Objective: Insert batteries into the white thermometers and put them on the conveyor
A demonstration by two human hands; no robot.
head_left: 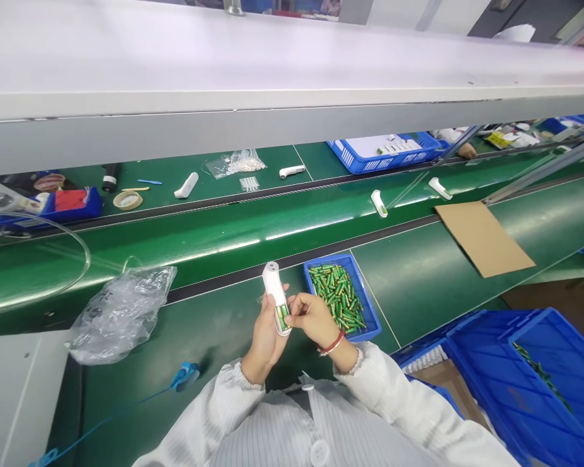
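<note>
A white handheld thermometer-like device [272,283] stands nearly upright in my left hand [264,334], its fingers wrapped around the handle. The lower end of the device has an uncovered battery compartment, where green batteries [281,312] show. My right hand [317,319] is closed, thumb and forefinger pinched on a green battery at the compartment's right side. Part of that battery is hidden by the fingertips. Just right of this hand sits a blue tray [371,329] heaped with green-and-gold batteries [338,292].
White devices [379,203] lie on the green conveyor belt [214,227]. Left are a clear plastic bag [121,314] and a blue strap [185,375]; right, a cardboard sheet [486,237] and blue crates [496,363]. A white shelf [272,58] spans overhead. Beyond stands a blue basket [360,163].
</note>
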